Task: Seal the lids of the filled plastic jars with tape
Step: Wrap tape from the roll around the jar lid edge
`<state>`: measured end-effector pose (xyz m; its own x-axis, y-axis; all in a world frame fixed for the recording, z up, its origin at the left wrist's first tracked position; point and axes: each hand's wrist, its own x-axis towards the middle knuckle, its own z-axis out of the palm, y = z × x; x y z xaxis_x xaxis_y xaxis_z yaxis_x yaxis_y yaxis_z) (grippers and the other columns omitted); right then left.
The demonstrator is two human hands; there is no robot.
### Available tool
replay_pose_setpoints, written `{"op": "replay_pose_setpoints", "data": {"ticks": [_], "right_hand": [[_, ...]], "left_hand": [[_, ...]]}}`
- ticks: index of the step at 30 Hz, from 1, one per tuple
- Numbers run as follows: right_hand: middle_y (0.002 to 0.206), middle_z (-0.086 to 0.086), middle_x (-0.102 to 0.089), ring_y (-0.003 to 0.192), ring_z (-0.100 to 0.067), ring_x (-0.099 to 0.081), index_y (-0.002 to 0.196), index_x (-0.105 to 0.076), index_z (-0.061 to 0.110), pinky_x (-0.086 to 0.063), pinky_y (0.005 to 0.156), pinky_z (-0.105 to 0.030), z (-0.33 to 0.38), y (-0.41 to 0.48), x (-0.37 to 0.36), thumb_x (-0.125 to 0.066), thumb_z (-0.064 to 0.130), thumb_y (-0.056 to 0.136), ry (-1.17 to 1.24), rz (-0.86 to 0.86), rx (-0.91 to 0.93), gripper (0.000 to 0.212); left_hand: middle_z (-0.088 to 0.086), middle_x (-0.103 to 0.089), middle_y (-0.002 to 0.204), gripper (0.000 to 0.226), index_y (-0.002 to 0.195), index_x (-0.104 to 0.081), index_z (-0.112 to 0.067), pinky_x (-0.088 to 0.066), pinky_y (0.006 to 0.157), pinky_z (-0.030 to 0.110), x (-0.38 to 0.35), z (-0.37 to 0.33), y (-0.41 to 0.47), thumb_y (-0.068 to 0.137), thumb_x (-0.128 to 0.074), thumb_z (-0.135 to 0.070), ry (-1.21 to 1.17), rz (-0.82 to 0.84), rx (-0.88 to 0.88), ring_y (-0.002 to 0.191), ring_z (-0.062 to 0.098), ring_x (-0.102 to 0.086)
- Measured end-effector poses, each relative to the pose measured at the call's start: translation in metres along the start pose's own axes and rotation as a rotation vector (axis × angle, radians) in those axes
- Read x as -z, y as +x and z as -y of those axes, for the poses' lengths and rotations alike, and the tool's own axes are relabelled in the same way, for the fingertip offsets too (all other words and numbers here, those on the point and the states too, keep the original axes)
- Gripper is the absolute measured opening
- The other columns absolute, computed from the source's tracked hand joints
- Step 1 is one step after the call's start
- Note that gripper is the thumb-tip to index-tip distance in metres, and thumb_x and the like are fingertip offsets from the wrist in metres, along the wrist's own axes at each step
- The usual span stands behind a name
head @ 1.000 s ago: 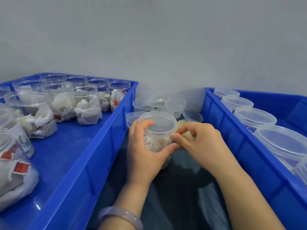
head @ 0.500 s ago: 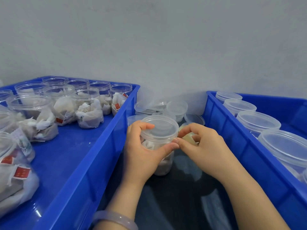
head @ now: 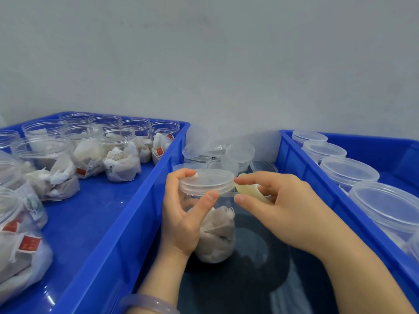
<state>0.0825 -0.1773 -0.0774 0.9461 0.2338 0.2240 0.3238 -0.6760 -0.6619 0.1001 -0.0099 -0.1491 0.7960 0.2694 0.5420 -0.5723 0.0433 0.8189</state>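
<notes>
1. Half a second ago the two thumbs met at the lower edge of the lid [head: 206, 182]. They are now drawn slightly apart, and a short clear strip of tape [head: 226, 194] is seen stretched between them.
2. From this it is judged that the end of the tape has been stuck down and that winding round the seam has only just begun; most of the rim is left to cover.
3. The jar [head: 217, 236], filled with white pouches, is held upright over a dark surface [head: 249, 279], between the left crate [head: 127, 223] of open filled jars and the right crate [head: 317, 189] of lidded ones. Loose lids [head: 240, 151] are piled behind it.
4. The jar is grasped by the left hand [head: 181, 218], fingers curled round its far side near the lid, thumb pressed on the seam.
5. The roll of tape [head: 248, 191] is pinched in the right hand [head: 283, 209], just beside the lid, with the wrist angled inward towards the jar.
</notes>
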Motion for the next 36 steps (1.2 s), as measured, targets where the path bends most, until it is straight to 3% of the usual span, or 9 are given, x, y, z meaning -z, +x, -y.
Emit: {"op": "replay_pose_setpoints", "data": {"ticks": [6, 11, 15, 17, 20, 22, 28, 32, 36], "right_hand": [[0.087, 0.027, -0.054, 0.09, 0.011, -0.052, 0.11, -0.064, 0.046, -0.036, 0.065, -0.007, -0.005, 0.0, 0.007, -0.065, 0.059, 0.067, 0.026, -0.111, -0.067, 0.045], [0.089, 0.027, -0.049, 0.092, 0.005, -0.053, 0.127, -0.053, 0.046, -0.04, 0.069, -0.015, -0.002, 0.0, 0.01, -0.066, 0.063, 0.065, 0.084, -0.08, -0.093, 0.065], [0.124, 0.013, -0.056, 0.073, 0.004, -0.047, 0.142, -0.032, 0.048, -0.039, 0.069, -0.02, 0.003, -0.002, 0.019, -0.061, 0.069, 0.059, 0.05, 0.012, -0.157, 0.091], [0.131, 0.008, -0.055, 0.087, -0.004, -0.055, 0.144, -0.031, 0.045, -0.038, 0.073, -0.02, 0.003, -0.004, 0.021, -0.058, 0.075, 0.056, -0.023, 0.04, -0.175, 0.097], [0.089, 0.022, -0.059, 0.078, 0.002, -0.055, 0.142, -0.038, 0.039, -0.039, 0.08, -0.02, 0.003, -0.006, 0.019, -0.051, 0.081, 0.048, -0.01, 0.121, -0.19, 0.104], [0.062, 0.026, -0.052, 0.057, 0.002, -0.056, 0.14, -0.042, 0.039, -0.047, 0.065, -0.018, 0.004, -0.009, 0.018, -0.064, 0.071, 0.052, 0.111, 0.181, -0.204, 0.096], [0.053, 0.018, -0.057, 0.043, 0.004, -0.053, 0.129, -0.049, 0.05, -0.042, 0.045, -0.012, 0.011, -0.015, 0.028, -0.071, 0.064, 0.051, 0.095, 0.246, -0.143, 0.083], [0.051, 0.021, -0.058, 0.041, -0.001, -0.051, 0.086, -0.058, 0.06, -0.044, 0.045, -0.017, 0.012, -0.016, 0.031, -0.064, 0.063, 0.052, 0.065, 0.234, -0.122, 0.035], [0.059, 0.017, -0.063, 0.044, -0.002, -0.051, 0.085, -0.06, 0.058, -0.044, 0.046, -0.017, 0.008, -0.013, 0.028, -0.065, 0.062, 0.052, 0.094, 0.237, -0.15, 0.033]], "left_hand": [[-0.01, -0.063, 0.078, 0.051, 0.101, -0.051, -0.012, -0.05, 0.066, 0.027, -0.002, 0.0, 0.002, 0.061, -0.069, -0.037, -0.157, 0.132, 0.098, 0.073, 0.009, -0.059], [0.007, -0.064, 0.09, 0.056, 0.105, -0.055, -0.011, -0.051, 0.076, 0.045, -0.003, -0.006, 0.002, 0.057, -0.07, -0.037, -0.264, 0.166, 0.203, 0.085, 0.028, -0.061], [-0.007, -0.071, 0.099, 0.074, 0.116, -0.053, -0.021, -0.056, 0.081, 0.029, -0.006, -0.013, 0.005, 0.05, -0.079, -0.042, -0.187, 0.304, 0.246, 0.099, 0.015, -0.066], [-0.015, -0.069, 0.097, 0.078, 0.113, -0.053, -0.03, -0.053, 0.075, 0.019, -0.013, -0.014, 0.004, 0.041, -0.08, -0.046, -0.052, 0.278, 0.238, 0.095, 0.002, -0.065], [-0.008, -0.066, 0.1, 0.072, 0.107, -0.055, -0.031, -0.053, 0.073, 0.019, -0.018, -0.013, -0.001, 0.042, -0.08, -0.047, -0.011, 0.208, 0.229, 0.092, 0.002, -0.066], [-0.002, -0.065, 0.101, 0.066, 0.106, -0.056, -0.028, -0.053, 0.073, 0.021, -0.015, -0.012, -0.002, 0.046, -0.077, -0.046, -0.045, 0.192, 0.217, 0.091, 0.007, -0.066], [-0.002, -0.069, 0.093, 0.06, 0.107, -0.056, -0.023, -0.054, 0.083, 0.04, -0.003, -0.006, -0.002, 0.051, -0.075, -0.036, -0.204, 0.206, 0.279, 0.093, 0.022, -0.066], [-0.003, -0.069, 0.094, 0.072, 0.109, -0.056, -0.022, -0.052, 0.076, 0.032, 0.0, -0.007, 0.0, 0.046, -0.084, -0.042, -0.197, 0.256, 0.298, 0.09, 0.019, -0.065], [0.001, -0.068, 0.099, 0.092, 0.112, -0.056, -0.02, -0.053, 0.079, 0.033, 0.001, -0.01, 0.0, 0.035, -0.087, -0.06, -0.187, 0.303, 0.335, 0.094, 0.021, -0.064]]}}
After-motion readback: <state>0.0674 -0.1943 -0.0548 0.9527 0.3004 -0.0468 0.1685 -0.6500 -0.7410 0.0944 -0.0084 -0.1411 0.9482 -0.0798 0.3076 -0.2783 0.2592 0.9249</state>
